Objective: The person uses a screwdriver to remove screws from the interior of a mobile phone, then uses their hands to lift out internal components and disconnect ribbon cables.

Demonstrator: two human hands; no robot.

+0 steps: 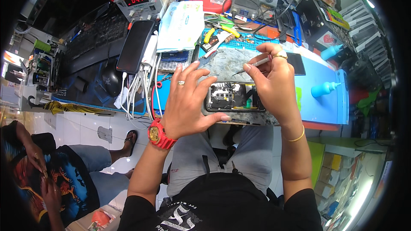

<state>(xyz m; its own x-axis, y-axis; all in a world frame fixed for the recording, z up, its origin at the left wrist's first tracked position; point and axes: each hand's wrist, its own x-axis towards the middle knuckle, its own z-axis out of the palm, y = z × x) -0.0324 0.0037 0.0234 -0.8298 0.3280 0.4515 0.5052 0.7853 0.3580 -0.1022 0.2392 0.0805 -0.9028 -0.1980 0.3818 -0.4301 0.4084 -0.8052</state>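
Head view: an opened device (224, 96) lies on grey matting (229, 62) above tiled floor (96, 122).

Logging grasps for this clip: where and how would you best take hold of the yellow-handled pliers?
Probably around the two yellow handles, coming from the wearer's side: they splay that way, while the joined end points away. The left hand seems better suited, its fingers spread and no tool in it; the right hand holds a thin pointed tool.
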